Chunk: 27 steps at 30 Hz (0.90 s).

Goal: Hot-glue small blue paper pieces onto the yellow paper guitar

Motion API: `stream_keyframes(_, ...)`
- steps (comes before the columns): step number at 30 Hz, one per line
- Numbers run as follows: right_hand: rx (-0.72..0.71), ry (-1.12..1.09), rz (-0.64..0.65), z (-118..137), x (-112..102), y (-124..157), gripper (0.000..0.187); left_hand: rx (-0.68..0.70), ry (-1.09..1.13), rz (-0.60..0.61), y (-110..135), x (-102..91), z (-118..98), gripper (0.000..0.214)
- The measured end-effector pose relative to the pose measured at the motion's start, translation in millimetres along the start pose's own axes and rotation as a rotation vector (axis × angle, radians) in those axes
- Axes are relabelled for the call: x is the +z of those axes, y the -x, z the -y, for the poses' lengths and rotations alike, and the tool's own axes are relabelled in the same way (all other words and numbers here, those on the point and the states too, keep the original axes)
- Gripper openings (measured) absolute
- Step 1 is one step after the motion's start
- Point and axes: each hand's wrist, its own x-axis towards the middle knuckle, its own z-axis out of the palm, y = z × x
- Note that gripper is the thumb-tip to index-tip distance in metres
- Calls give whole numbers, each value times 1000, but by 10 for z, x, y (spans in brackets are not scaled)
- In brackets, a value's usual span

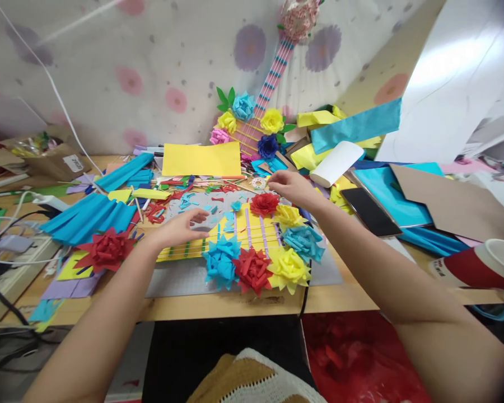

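Observation:
A yellow paper guitar [252, 228] lies on a grey cutting mat [174, 288], its strings and purple strips showing. Around its body sit paper flowers: a blue one [222, 262], red ones [254, 271], yellow ones [289, 270] and a teal one [303, 242]. My left hand [183, 226] hovers over the guitar's neck, thumb and fingers apart, with nothing seen in it. My right hand [292, 187] is just above and right of the upper red flower [264, 204]; its fingers are loosely bent and apart, and no held thing shows. Contact with the flower cannot be made out.
Behind, a finished pink paper guitar [273, 84] leans on the wall. Yellow card [201, 159], blue crepe paper [94, 218] and a loose red flower [106, 250] lie around. At right are a phone [370, 211] and a paper cup [481, 264]; cables run at left.

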Motion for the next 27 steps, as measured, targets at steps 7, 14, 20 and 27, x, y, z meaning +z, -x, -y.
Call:
stream_keyframes(7, 33, -253, -468, -434, -531, 377, 22, -38, -239, 191, 206, -27, 77, 86)
stream_keyframes(14, 162, -300, -540, -991, -465, 377, 24, 5, -481, 190, 222, -95, -83, 66)
stream_keyframes(20, 240, -451, -541, -1272, -287, 277, 15, -15, -516, 207, 286, -164, -182, 65)
stream_keyframes(27, 241, -498, -464, -1358, -88, 270, 11, -109, -552, 328, 434, -7, -284, 76)
